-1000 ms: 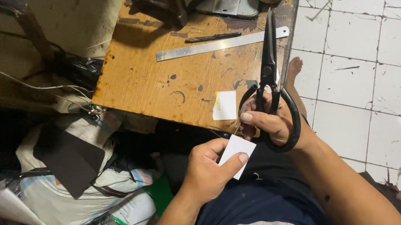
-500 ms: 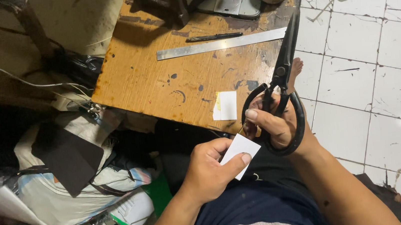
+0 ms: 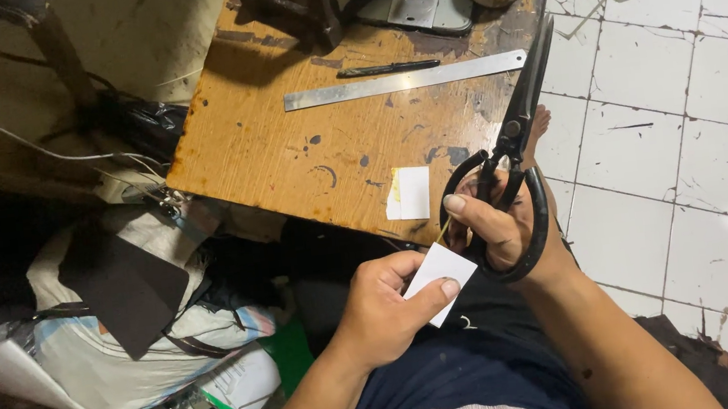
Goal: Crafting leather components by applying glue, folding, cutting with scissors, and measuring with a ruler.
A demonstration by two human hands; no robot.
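Your right hand [image 3: 499, 226] grips matt black metal scissors [image 3: 516, 137]; your left hand [image 3: 382, 307] pinches a smooth white paper card [image 3: 439, 275]. The wooden tabletop [image 3: 284, 140] looks worn, stained and rough. The steel ruler [image 3: 405, 80] has a dull brushed sheen. Floor tiles [image 3: 696, 148] are glossy, cracked white ceramic.

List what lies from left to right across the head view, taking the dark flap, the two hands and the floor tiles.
Dark flap → left hand holding a white card → right hand in the black scissors → white floor tiles.

The white card [image 3: 439, 275] is partly hidden under the left thumb [image 3: 430, 298].
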